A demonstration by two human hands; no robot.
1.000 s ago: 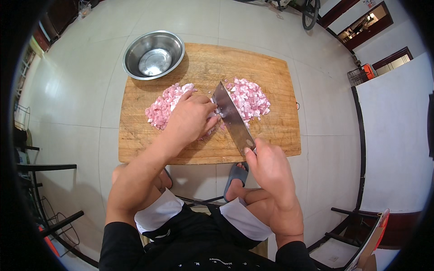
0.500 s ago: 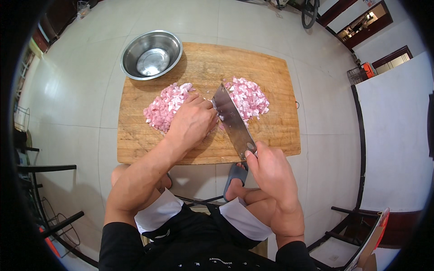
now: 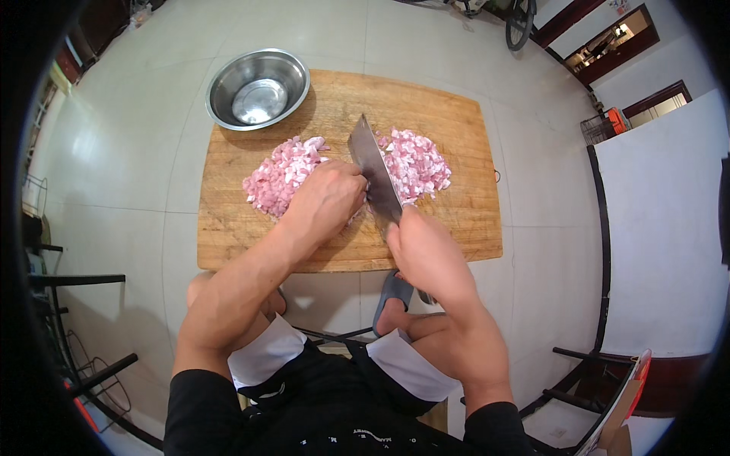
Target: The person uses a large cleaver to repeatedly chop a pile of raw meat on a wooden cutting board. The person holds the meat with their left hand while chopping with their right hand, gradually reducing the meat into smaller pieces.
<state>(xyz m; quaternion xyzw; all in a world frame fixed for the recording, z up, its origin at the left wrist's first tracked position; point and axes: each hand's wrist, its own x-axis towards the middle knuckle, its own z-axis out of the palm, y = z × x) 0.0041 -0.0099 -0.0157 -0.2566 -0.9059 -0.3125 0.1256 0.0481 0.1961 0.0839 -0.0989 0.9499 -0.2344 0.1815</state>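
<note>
My right hand (image 3: 427,251) grips the handle end of a broad steel cleaver (image 3: 376,167), its blade slanting away across the middle of a wooden cutting board (image 3: 403,95). Just left of the blade, my left hand (image 3: 327,199) rests with its fingers curled down on meat, mostly covered by the hand. Diced pink and white meat (image 3: 277,181) forms a pile beyond and left of that hand. Right of the blade lies a second heap of diced meat (image 3: 418,163), cut finer.
A steel bowl (image 3: 220,91) sits over the board's far left corner with nothing visible in it. Black metal chair legs (image 3: 84,280) stand at the left. A white panel (image 3: 658,228) is at the right, with a bicycle wheel (image 3: 521,24) far back.
My right hand and the cleaver have moved forward and slightly left, and the blade looks more upright edge-on. My left hand stays nearly in place.
</note>
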